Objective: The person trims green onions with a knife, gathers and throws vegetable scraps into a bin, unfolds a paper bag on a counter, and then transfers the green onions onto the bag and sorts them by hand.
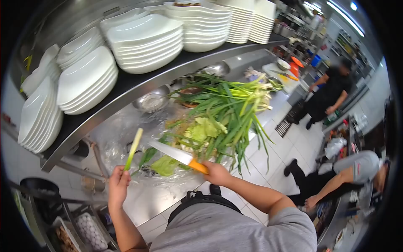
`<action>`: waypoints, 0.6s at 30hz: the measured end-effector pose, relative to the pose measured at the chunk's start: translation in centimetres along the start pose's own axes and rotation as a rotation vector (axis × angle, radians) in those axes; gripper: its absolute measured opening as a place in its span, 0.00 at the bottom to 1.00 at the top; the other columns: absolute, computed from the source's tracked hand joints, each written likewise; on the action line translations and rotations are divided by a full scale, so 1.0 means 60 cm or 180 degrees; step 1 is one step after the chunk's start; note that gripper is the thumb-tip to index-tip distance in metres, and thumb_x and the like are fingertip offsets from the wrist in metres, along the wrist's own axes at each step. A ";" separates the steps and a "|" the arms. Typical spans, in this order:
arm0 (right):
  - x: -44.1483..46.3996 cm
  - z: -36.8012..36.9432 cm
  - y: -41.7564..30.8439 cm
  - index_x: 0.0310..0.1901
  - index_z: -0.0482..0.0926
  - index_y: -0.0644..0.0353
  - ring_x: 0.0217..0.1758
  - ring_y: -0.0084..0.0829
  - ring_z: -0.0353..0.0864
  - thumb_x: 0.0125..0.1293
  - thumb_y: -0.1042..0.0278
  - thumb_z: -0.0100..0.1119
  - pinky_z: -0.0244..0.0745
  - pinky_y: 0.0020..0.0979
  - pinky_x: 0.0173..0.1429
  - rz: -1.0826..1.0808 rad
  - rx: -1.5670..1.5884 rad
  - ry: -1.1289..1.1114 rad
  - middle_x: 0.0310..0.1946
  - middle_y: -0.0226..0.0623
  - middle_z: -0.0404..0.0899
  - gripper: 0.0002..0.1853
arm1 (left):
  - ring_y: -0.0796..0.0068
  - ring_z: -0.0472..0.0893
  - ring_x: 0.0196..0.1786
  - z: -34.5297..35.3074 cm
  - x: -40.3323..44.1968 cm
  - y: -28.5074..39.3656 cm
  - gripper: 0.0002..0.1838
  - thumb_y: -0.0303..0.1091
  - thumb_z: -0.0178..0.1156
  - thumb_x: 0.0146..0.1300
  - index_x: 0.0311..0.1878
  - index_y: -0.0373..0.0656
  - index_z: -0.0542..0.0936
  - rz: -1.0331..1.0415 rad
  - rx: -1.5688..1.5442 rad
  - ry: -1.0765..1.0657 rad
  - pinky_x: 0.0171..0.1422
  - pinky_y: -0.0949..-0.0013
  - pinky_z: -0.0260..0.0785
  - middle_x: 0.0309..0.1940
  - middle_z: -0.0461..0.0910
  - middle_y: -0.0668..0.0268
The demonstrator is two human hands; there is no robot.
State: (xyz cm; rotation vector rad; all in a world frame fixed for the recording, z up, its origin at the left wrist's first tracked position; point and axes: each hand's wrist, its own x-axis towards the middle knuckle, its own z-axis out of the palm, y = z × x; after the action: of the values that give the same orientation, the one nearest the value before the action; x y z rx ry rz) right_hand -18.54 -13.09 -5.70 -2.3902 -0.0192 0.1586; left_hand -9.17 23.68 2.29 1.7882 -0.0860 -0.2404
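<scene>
My left hand (119, 187) pinches a pale green-white scallion stalk (134, 149), which points up and away from me over the steel counter (145, 199). In my right hand (217, 174) is the orange handle of a kitchen knife (174, 153). Its broad blade points left, above the greens and toward the stalk, without touching it. Beyond the knife lies a large heap of scallions (233, 105), their white root ends to the right. Lettuce leaves (203, 129) rest among them, and a loose leaf (165, 165) lies under the blade on crumpled clear plastic (113, 149).
Stacked white plates (147, 42) fill a shelf above the counter. Metal bowls (153, 101) sit beneath it. At right, one person in black (331, 90) stands and another in grey (357, 168) bends over. A crate of eggs (90, 231) is at lower left.
</scene>
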 end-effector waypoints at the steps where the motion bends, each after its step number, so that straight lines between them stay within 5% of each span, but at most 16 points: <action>1: -0.018 -0.011 0.020 0.56 0.71 0.57 0.42 0.52 0.82 0.54 0.66 0.61 0.76 0.48 0.46 -0.0305 -0.0050 -0.0106 0.37 0.52 0.82 0.26 | 0.85 0.67 0.25 -0.018 -0.017 0.007 0.07 0.33 0.52 0.73 0.48 0.40 0.73 -0.0042 0.0021 0.0156 0.28 0.78 0.58 0.24 0.71 0.72; 3: -0.026 -0.022 0.019 0.57 0.70 0.56 0.42 0.52 0.82 0.54 0.66 0.60 0.76 0.47 0.46 -0.0159 -0.0411 -0.1043 0.38 0.50 0.81 0.26 | 0.86 0.65 0.25 -0.051 -0.055 0.031 0.07 0.32 0.52 0.72 0.47 0.39 0.74 -0.0107 -0.0194 0.0741 0.29 0.80 0.57 0.25 0.71 0.73; 9: 0.033 0.149 -0.029 0.52 0.71 0.62 0.41 0.54 0.81 0.55 0.71 0.55 0.75 0.49 0.46 -0.1239 -0.0052 -0.1815 0.35 0.55 0.80 0.21 | 0.88 0.65 0.26 -0.037 -0.088 0.075 0.08 0.33 0.54 0.72 0.48 0.40 0.75 -0.0130 0.0049 0.1268 0.31 0.81 0.58 0.25 0.71 0.75; 17: 0.064 0.267 -0.143 0.67 0.59 0.68 0.39 0.52 0.83 0.61 0.71 0.54 0.79 0.48 0.40 -0.0840 -0.0689 -0.1391 0.36 0.54 0.81 0.32 | 0.86 0.67 0.26 -0.029 -0.159 0.006 0.07 0.32 0.55 0.71 0.47 0.39 0.76 -0.0464 0.0280 0.1203 0.31 0.78 0.60 0.24 0.74 0.73; 18: 0.068 0.263 -0.145 0.69 0.56 0.66 0.37 0.47 0.84 0.64 0.67 0.56 0.79 0.43 0.38 -0.1337 -0.0744 -0.0797 0.37 0.51 0.82 0.34 | 0.85 0.68 0.25 -0.029 -0.169 -0.007 0.07 0.32 0.56 0.70 0.46 0.39 0.76 -0.0511 0.0621 0.1261 0.31 0.77 0.61 0.24 0.75 0.72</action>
State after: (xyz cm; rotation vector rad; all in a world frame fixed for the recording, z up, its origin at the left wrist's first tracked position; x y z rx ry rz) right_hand -16.14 4.23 -11.72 -2.5197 -0.6842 0.2656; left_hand -18.72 27.33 3.44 2.0072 0.3275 0.0127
